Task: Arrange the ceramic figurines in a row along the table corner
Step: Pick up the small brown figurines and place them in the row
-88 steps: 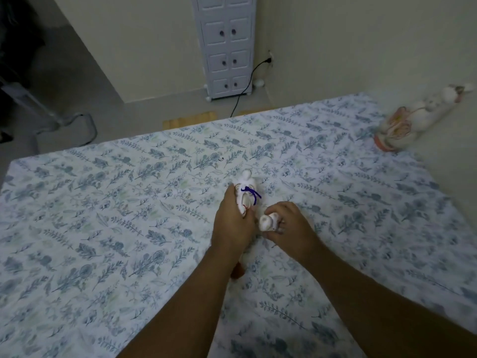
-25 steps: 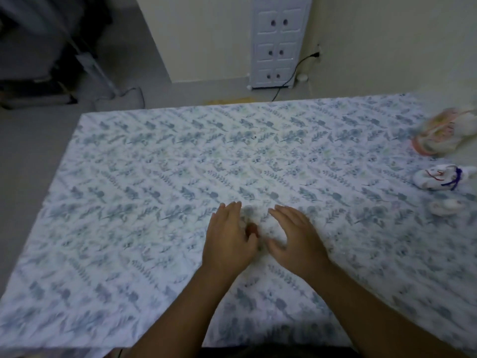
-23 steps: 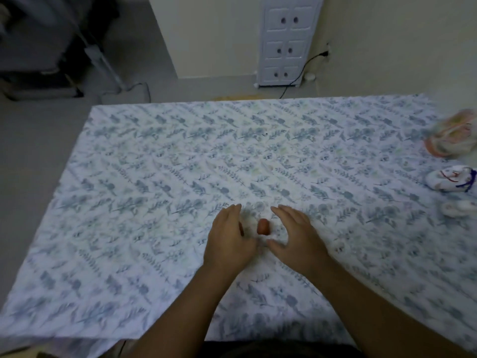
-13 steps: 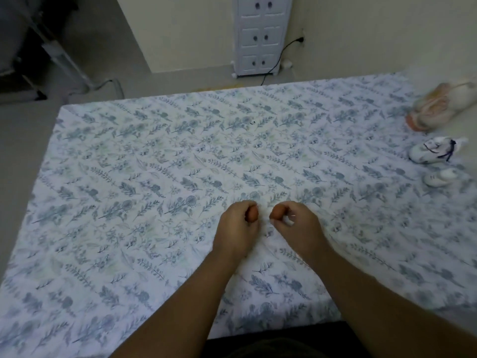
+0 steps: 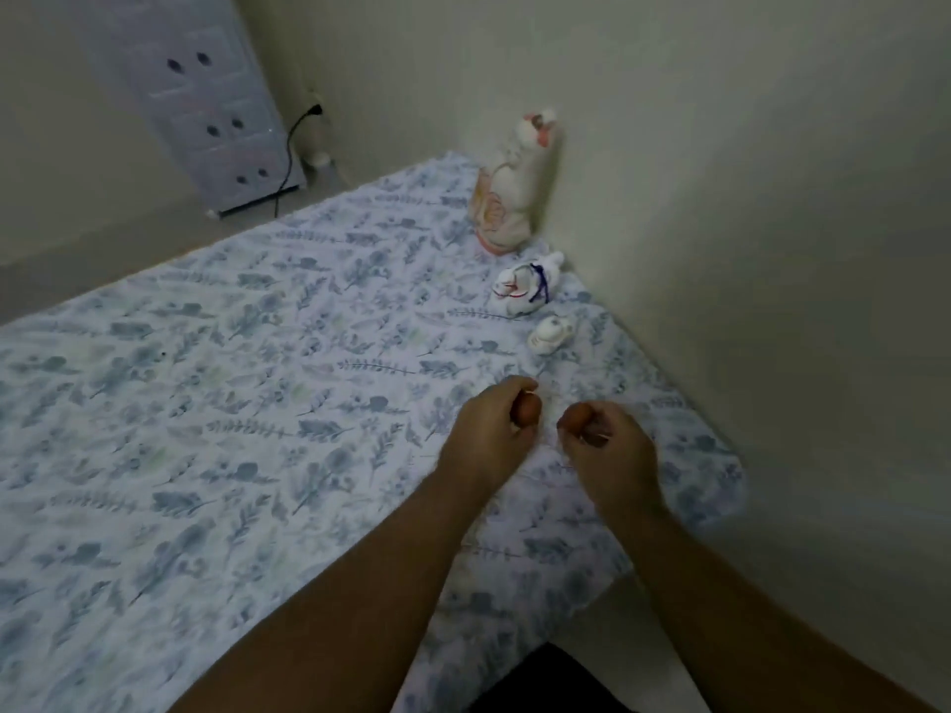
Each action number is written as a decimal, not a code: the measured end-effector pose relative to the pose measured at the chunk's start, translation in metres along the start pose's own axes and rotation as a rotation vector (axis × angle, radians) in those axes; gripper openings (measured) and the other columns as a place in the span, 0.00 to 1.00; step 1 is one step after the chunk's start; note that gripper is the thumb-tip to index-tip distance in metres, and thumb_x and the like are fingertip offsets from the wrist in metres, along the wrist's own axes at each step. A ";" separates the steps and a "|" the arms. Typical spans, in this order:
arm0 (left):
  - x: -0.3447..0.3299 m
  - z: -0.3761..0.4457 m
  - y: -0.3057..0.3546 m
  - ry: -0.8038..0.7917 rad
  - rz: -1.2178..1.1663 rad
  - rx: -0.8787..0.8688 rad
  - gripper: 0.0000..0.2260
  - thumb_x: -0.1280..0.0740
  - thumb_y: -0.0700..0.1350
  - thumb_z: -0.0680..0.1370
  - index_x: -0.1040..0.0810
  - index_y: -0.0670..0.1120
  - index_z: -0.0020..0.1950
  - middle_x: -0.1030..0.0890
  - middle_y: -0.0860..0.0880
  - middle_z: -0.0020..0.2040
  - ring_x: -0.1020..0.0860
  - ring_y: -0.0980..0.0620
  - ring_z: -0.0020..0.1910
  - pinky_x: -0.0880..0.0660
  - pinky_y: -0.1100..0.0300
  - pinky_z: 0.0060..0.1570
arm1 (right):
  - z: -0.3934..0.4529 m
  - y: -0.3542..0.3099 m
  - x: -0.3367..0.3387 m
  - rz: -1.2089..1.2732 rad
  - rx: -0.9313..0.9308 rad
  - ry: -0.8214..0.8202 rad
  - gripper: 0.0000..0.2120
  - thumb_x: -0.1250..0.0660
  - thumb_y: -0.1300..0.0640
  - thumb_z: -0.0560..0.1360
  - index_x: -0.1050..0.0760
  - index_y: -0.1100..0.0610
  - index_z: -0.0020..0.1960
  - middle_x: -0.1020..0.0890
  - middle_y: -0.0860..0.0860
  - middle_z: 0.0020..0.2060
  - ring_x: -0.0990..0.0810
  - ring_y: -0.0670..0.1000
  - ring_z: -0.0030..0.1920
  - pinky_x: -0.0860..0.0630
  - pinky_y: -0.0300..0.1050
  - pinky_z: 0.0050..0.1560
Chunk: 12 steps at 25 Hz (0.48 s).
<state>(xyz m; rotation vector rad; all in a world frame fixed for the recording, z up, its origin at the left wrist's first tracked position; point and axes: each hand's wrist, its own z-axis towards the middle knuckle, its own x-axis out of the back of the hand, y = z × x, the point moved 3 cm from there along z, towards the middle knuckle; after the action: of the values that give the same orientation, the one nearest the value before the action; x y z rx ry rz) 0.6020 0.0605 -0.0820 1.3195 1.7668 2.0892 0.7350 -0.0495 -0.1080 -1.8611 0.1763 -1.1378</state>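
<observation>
Three pale figurines stand in a line beside the wall on the floral tablecloth [image 5: 206,403]: a tall cream and pink one [image 5: 509,198], a medium white one with a purple ribbon [image 5: 525,290], and a small white one [image 5: 549,335]. My left hand [image 5: 489,434] is closed around a small brown figurine [image 5: 528,408]. My right hand [image 5: 607,445] pinches a second small brown figurine [image 5: 575,417]. Both hands hover just in front of the small white figurine, near the table's right edge.
A cream wall runs close along the table's right side. A white drawer unit [image 5: 206,95] with a black power cable [image 5: 288,156] stands on the floor beyond the table's far edge. A dark area shows under the near right corner.
Both hands have carried the two brown figurines from the table's middle over to the right, toward the row by the wall. My view has turned right with them.
</observation>
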 end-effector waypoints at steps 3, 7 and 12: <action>-0.043 0.047 0.022 -0.014 0.007 -0.076 0.11 0.29 0.36 0.75 0.21 0.42 0.56 0.17 0.44 0.50 0.19 0.49 0.49 0.20 0.51 0.51 | 0.039 0.022 0.024 0.017 -0.063 0.096 0.08 0.27 0.53 0.76 0.18 0.57 0.50 0.15 0.55 0.46 0.18 0.55 0.47 0.20 0.51 0.49; -0.077 0.086 0.027 -0.052 0.014 -0.115 0.12 0.28 0.34 0.73 0.19 0.40 0.56 0.16 0.45 0.49 0.19 0.51 0.48 0.24 0.67 0.49 | 0.058 0.041 0.033 0.065 -0.067 0.102 0.05 0.28 0.54 0.77 0.19 0.55 0.48 0.16 0.52 0.43 0.19 0.52 0.45 0.23 0.45 0.46; -0.085 0.088 0.017 -0.029 -0.009 -0.048 0.14 0.26 0.35 0.71 0.19 0.44 0.56 0.19 0.54 0.47 0.26 0.65 0.46 0.34 0.82 0.45 | 0.054 0.054 0.034 0.082 -0.044 0.075 0.06 0.25 0.56 0.74 0.17 0.55 0.51 0.15 0.50 0.45 0.18 0.48 0.46 0.27 0.28 0.44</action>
<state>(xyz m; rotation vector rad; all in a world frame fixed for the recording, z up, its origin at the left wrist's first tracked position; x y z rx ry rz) 0.7198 0.0729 -0.1178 1.3195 1.6971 2.0831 0.8129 -0.0644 -0.1356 -1.8334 0.3197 -1.1561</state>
